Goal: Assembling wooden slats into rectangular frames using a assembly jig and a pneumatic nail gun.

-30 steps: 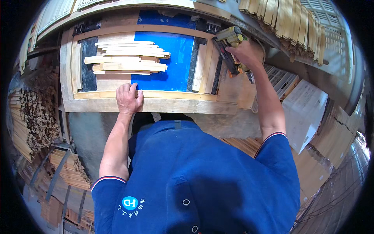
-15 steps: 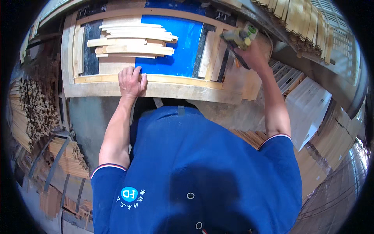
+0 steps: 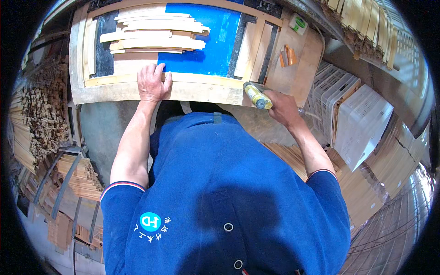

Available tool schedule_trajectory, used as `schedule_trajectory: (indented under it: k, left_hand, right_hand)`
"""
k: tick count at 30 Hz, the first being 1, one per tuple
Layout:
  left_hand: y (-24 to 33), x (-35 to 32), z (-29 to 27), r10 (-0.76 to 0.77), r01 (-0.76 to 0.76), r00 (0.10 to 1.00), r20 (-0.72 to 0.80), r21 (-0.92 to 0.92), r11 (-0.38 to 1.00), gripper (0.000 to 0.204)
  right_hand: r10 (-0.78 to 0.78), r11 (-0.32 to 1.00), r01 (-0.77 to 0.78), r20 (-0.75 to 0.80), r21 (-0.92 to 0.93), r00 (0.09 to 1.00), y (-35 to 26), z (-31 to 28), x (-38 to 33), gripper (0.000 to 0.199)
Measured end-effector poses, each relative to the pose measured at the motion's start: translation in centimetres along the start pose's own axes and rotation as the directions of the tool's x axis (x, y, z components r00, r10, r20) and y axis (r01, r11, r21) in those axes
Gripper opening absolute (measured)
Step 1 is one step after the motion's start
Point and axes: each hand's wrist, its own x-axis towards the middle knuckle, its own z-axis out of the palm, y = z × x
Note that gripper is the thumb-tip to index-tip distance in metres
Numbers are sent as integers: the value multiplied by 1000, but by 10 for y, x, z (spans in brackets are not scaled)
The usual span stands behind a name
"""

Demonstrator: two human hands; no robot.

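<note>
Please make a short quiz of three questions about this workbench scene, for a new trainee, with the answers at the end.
1. True or false: the left hand lies flat on the front rail of the wooden frame.
2. What does the right hand hold?
A. a hammer
B. a yellow-green tool
C. a paint brush
3. Fill in the word: the loose wooden slats lie partly on a panel of ____ colour inside the frame.

Key
1. True. The palm is down and the fingers reach over the rail.
2. B. The hand grips it at the frame's front right corner.
3. Blue.
</note>
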Motion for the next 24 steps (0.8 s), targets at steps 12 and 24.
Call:
schedule_trajectory:
  k: [12, 24]
  left_hand:
    - [-21, -8, 16, -30, 30, 1000, 5, -95, 995, 32]
    - [-30, -12, -25, 2, -21, 997, -79, -241, 970, 29]
  right_hand:
    - [11, 999, -10, -27, 43, 1000, -4, 2, 7, 47]
    - [183, 947, -231, 217, 225, 959, -140, -105, 150, 27]
